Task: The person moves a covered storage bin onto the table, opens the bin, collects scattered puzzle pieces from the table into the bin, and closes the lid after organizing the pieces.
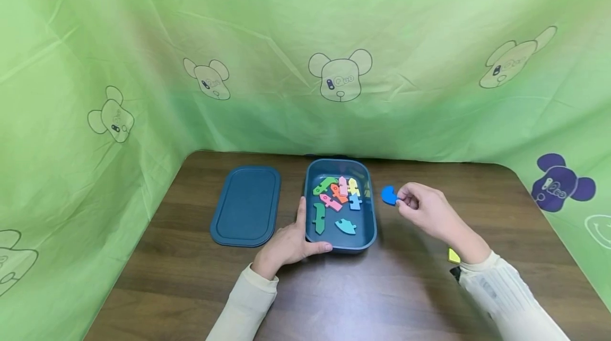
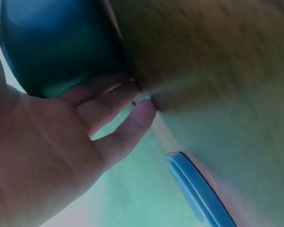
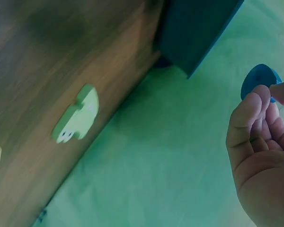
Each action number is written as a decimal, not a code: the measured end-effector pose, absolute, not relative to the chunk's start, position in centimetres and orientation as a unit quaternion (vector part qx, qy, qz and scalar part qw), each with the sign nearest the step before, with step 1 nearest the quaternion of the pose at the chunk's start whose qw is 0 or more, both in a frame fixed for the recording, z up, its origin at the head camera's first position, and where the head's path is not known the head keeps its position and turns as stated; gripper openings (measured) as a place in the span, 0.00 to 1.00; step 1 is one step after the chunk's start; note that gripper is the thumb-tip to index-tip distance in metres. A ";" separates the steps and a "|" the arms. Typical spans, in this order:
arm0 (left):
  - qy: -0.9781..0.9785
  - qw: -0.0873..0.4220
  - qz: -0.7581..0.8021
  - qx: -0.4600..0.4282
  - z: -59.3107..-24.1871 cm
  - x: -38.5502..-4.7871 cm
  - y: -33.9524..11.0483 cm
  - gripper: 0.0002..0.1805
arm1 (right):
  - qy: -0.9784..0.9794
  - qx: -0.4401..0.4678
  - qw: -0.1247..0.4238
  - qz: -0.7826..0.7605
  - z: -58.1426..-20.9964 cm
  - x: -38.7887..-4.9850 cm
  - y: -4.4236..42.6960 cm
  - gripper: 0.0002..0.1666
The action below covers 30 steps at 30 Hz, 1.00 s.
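A dark blue-green box [image 1: 340, 248] stands on the table with several colourful puzzle pieces in it, among them a green piece [image 1: 319, 218] and a teal piece [image 1: 346, 226]. At its front left corner my left hand [image 1: 286, 245] rests spread, thumb along the front rim and fingers against the left wall. The left wrist view shows these fingers touching the box [image 2: 61, 47] from outside. Right of the box, my right hand [image 1: 427, 211] pinches a blue puzzle piece [image 1: 389, 195] between thumb and fingertips. In the right wrist view the same blue piece [image 3: 255, 79] is partly covered by fingers.
The matching lid [image 1: 245, 206] lies flat left of the box. Beside my right forearm is a yellow piece [image 1: 453, 256], partly hidden by the arm. The right wrist view also shows a light green piece [image 3: 78, 116] on the table. Green curtain surrounds the table's back and sides.
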State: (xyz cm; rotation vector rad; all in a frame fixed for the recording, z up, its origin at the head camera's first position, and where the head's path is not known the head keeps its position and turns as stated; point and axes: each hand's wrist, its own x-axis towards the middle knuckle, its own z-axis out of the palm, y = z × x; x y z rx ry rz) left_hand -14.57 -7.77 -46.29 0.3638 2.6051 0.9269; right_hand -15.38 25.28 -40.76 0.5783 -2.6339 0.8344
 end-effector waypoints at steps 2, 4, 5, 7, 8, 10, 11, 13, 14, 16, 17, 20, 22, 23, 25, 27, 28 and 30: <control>0.921 0.176 0.324 0.126 -46.3 -14.6 -7.7 0.71 | -0.919 0.207 0.153 0.297 -40.8 -15.6 24.7 0.06; 0.922 0.176 0.322 0.123 -46.3 -14.6 -7.7 0.71 | -0.918 0.211 0.146 0.301 -40.9 -15.8 24.2 0.06; 0.922 0.177 0.321 0.122 -46.3 -14.6 -7.7 0.71 | -0.918 0.212 0.142 0.303 -40.9 -15.9 24.0 0.06; 0.923 0.179 0.320 0.119 -46.3 -14.6 -7.7 0.71 | -0.919 0.214 0.133 0.303 -41.0 -16.0 23.6 0.07; 0.922 0.180 0.321 0.119 -46.3 -14.5 -7.7 0.71 | -0.920 0.215 0.129 0.301 -41.0 -16.1 23.4 0.07; 0.922 0.181 0.322 0.118 -46.2 -14.5 -7.7 0.71 | -0.922 0.215 0.122 0.296 -41.1 -16.3 23.1 0.07; 0.921 0.182 0.324 0.118 -46.2 -14.5 -7.7 0.71 | -0.923 0.216 0.118 0.296 -41.2 -16.4 22.9 0.07; 0.920 0.182 0.327 0.119 -46.2 -14.5 -7.7 0.71 | -0.924 0.218 0.110 0.295 -41.3 -16.6 22.5 0.07; 0.919 0.182 0.328 0.119 -46.2 -14.5 -7.8 0.71 | -0.924 0.218 0.106 0.296 -41.5 -16.6 22.3 0.06; 0.919 0.182 0.328 0.119 -46.2 -14.5 -7.8 0.71 | -0.924 0.219 0.100 0.297 -41.7 -16.8 21.9 0.06; 0.920 0.181 0.327 0.120 -46.2 -14.5 -7.8 0.71 | -0.924 0.219 0.098 0.298 -41.8 -16.8 21.8 0.06; 0.921 0.181 0.323 0.120 -46.2 -14.5 -7.8 0.71 | -0.924 0.221 0.098 0.296 -42.1 -16.9 21.4 0.06; 0.921 0.182 0.322 0.119 -46.3 -14.5 -7.8 0.71 | -0.926 0.222 0.099 0.289 -42.2 -17.0 21.2 0.06; 0.922 0.182 0.322 0.118 -46.3 -14.5 -7.8 0.71 | -0.927 0.223 0.098 0.286 -42.3 -17.1 21.1 0.06; 0.921 0.182 0.323 0.117 -46.3 -14.5 -7.7 0.71 | -0.928 0.225 0.096 0.282 -42.3 -17.2 20.9 0.06; 0.921 0.181 0.326 0.116 -46.3 -14.5 -7.7 0.71 | -0.928 0.227 0.091 0.280 -42.3 -17.2 20.7 0.05; 0.920 0.180 0.327 0.117 -46.3 -14.5 -7.7 0.71 | -0.929 0.226 0.086 0.281 -42.3 -17.3 20.6 0.05; 0.919 0.177 0.332 0.121 -46.3 -14.5 -7.7 0.71 | -0.929 0.224 0.075 0.285 -42.2 -17.2 20.5 0.05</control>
